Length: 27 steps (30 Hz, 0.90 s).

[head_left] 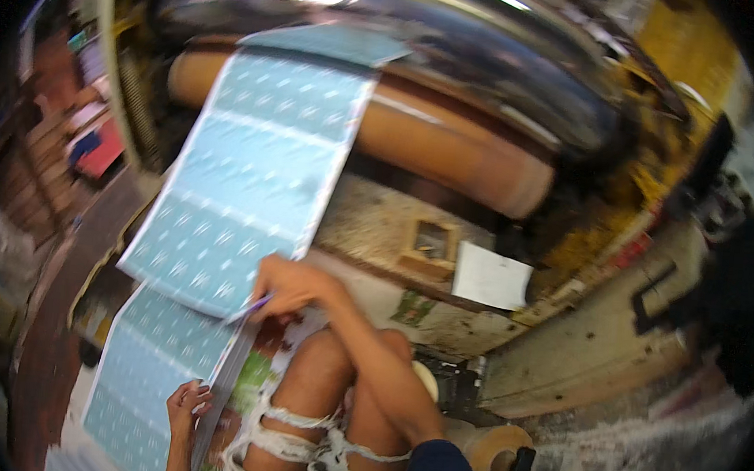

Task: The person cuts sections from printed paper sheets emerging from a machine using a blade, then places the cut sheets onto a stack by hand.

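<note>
A blue printed sheet (249,168) with rows of white marks hangs from the machine's rollers toward me. My right hand (289,286) is closed at its lower right corner, around a slim purple tool (258,304) with a pale tip. Blur hides the tool's exact kind; its tip lies along the sheet's bottom edge. Beneath is a stack of similar blue sheets (155,360). My left hand (188,405) is by the right edge of that stack, fingers loosely bent and slightly apart. I see nothing in it, and cannot tell whether it touches the paper.
Above the sheet run a shiny metal roller (461,65) and a brown roller (480,159). A small wooden box (430,244) and a white paper (491,277) are on the machine's ledge. Rolls of film (502,449) lie at lower right. My bent knees are under my right arm.
</note>
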Available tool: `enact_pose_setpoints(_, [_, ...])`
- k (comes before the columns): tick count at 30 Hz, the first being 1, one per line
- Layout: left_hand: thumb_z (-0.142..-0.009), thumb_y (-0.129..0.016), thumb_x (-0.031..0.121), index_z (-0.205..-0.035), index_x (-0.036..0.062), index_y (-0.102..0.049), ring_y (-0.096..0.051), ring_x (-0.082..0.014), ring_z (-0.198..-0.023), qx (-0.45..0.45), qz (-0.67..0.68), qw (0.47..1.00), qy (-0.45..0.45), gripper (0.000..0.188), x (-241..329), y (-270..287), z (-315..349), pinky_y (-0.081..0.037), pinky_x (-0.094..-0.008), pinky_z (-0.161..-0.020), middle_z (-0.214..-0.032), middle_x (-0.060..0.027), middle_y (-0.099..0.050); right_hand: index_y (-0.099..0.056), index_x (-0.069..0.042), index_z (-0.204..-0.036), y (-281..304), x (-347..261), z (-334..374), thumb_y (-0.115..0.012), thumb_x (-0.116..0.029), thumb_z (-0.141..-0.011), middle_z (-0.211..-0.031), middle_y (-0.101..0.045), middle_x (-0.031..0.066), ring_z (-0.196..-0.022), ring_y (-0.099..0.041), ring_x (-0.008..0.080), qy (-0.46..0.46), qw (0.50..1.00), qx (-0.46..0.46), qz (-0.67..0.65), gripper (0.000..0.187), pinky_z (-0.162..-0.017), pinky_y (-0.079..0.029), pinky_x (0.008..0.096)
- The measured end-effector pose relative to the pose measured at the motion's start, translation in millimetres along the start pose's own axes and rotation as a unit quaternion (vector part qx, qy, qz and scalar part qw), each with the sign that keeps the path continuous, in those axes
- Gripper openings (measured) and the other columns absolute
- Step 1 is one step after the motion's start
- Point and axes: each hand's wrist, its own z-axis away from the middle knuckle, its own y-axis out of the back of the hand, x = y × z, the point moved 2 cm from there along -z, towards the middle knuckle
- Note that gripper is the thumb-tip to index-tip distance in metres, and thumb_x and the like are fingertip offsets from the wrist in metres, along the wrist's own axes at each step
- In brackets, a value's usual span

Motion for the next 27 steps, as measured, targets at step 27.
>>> enact_pose_setpoints(27, [-0.096, -0.059, 0.025, -0.127, -0.0029, -0.052, -0.063, -0.0243, -0.101, -0.050, 0.364, 0.930, 0.014, 0.042, 85.8, 5.0, -5.9, -0.051, -0.0416, -0.091, -0.115, -0.0112, -0.063, -0.051, 0.001, -0.108, 102.4, 116.6, 56.4, -0.041, -0.028, -0.103, -0.083, -0.067, 0.0147, -0.053, -0.063, 0.0172, -0.065, 0.595, 0.745, -0.294, 0.031, -0.045, -0.052, 0.0282])
